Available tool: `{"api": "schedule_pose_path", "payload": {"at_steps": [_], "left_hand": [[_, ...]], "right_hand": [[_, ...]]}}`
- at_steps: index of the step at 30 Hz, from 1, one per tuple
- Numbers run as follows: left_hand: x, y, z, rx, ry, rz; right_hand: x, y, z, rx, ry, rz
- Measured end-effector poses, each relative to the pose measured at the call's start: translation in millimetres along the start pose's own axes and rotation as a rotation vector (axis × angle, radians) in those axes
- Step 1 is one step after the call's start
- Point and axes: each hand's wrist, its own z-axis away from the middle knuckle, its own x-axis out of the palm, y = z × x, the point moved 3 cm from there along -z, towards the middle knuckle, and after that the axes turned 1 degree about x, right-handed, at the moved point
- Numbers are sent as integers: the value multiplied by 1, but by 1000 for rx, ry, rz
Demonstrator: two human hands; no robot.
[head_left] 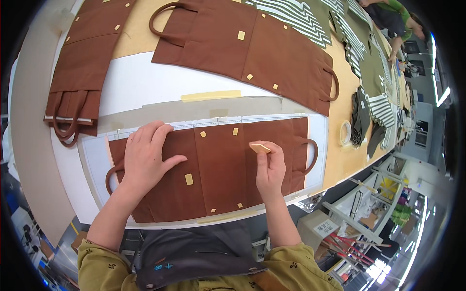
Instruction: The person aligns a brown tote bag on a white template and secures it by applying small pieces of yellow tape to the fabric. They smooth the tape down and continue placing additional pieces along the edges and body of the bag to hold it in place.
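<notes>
A brown fabric bag panel (221,167) lies flat before me, a loop handle at each end and several small yellow tape pieces stuck on it. Over its left part my left hand (148,153) rests palm down, thumb out to the side. My right hand (270,165) is above the right part, pinching a small flat tan piece of tailor's chalk (260,148) between thumb and fingers. Beneath the panel is a white template board (318,145) with lines along its far edge, next to the fabric's upper edge.
Another brown bag panel (218,43) lies farther back, and a third (85,63) at the left. Olive and striped fabric pieces (296,19) cover the far right. A tape roll (345,133) sits by dark cloth pieces (360,116). Another person (395,19) leans over the table's far end.
</notes>
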Motion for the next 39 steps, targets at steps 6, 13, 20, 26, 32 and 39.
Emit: {"api": "schedule_pose_path", "payload": {"at_steps": [6,13,20,26,32,39], "left_hand": [[5,-2,-19,9,-104,-35],[7,0,-32,-18,-151,42],[14,7,-28,-87,-94,16],[-3,-7,-16,-143,-159,-63],[-42,-50,37,-335,189,-200],[-45,-65,122,-728,247,68]], "right_hand": [[4,-5,-10,-83,-157,279],[6,14,-10,-150,-281,282],[2,19,-11,-125,-292,235],[6,21,-12,-121,-284,289],[3,17,-9,-141,-271,275],[35,-20,-21,-352,-412,211]]}}
